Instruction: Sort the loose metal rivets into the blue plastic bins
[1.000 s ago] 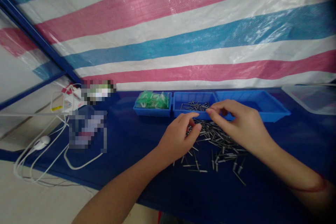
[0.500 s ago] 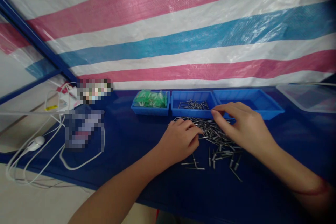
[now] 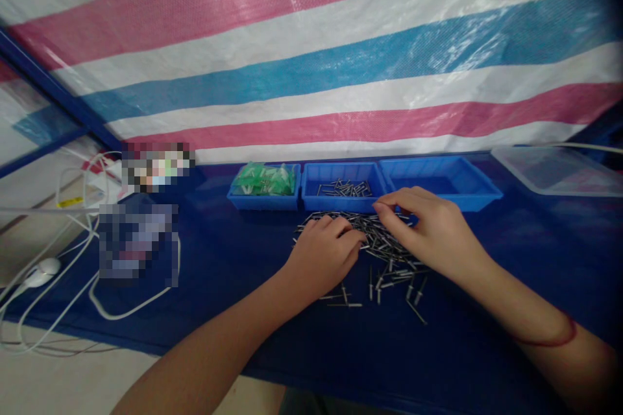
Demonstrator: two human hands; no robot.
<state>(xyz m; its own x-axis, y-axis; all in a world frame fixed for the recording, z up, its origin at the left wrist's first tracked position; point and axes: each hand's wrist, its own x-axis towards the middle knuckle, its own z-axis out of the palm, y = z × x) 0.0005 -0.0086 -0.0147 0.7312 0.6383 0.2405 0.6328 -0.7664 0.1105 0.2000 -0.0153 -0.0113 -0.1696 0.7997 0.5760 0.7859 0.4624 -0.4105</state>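
Observation:
A loose pile of pop rivets (image 3: 384,243) lies on the blue tabletop in front of three blue bins, with several strays nearer me. My left hand (image 3: 324,256) rests at the pile's left side, fingers curled and thumb drawn in to the forefinger; whatever is between them is hidden. My right hand (image 3: 431,224) hovers over the pile's right side. Its thumb and forefinger are pinched by the front wall of the middle bin (image 3: 311,201), and I cannot make out what they hold. More rivets (image 3: 346,189) lie inside that bin.
The left bin (image 3: 263,201) holds green-and-white packets (image 3: 265,179). On the right stands another blue bin (image 3: 467,198), beside a clear plastic lid (image 3: 549,172). White cables (image 3: 97,298) loop over the table's left end. A striped plastic sheet (image 3: 292,78) hangs behind.
My view has turned slightly right, so everything sits further left in the picture. Both hands keep nearly the same pose and place relative to the bins and pile.

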